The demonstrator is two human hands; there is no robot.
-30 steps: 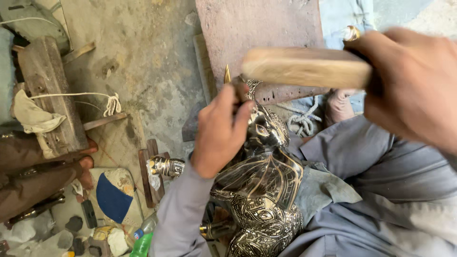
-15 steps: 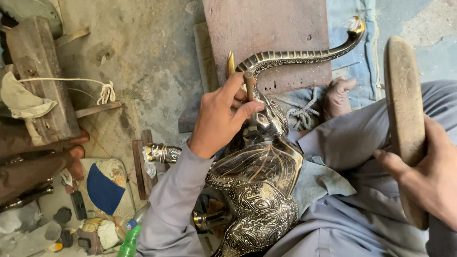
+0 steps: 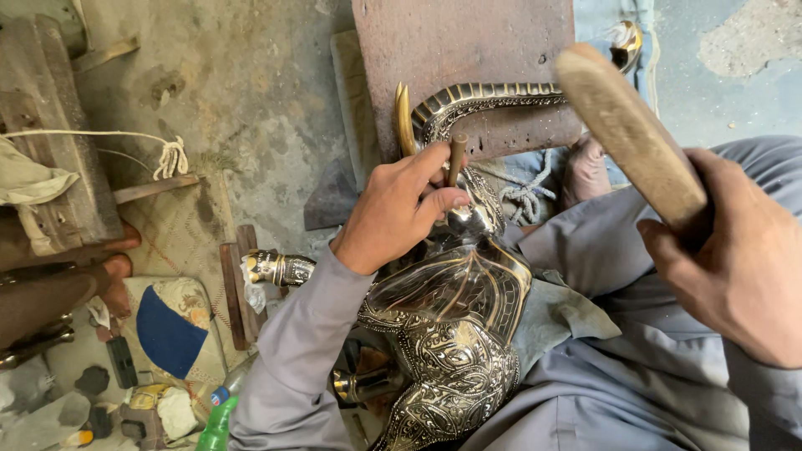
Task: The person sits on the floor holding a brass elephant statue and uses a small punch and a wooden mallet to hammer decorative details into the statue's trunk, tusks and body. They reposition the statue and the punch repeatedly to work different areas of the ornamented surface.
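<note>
Hands both busy on ornate metal elephant figure, which lies across the person's lap, near centre of the scene, head pointing far. Dark body with silver engraved pattern; trunk curves far and right over a brown wooden board; pale tusk sticks up just left of the trunk base.

Left hand rests on the elephant's head, fingers clenched around a small brown punch tool, held upright with its lower tip against the metal near the head. Thumb and forefinger pinch the shaft; top end pokes out above the fingers.

Right hand at right, fingers wrapped tight around a wooden mallet, raised, club end pointing far-left, above and apart from the punch. Not touching the figure.

Grey sleeves and grey trousers under the figure. Piece of rope lies just right of the elephant's head, by the board's near edge.

Left side: dusty concrete floor, wooden block with white cord, wooden strips, another engraved metal piece touching the left sleeve, blue-and-cream cushion, green plastic bottle at near edge. Small clutter near-left, too small to tell.
</note>
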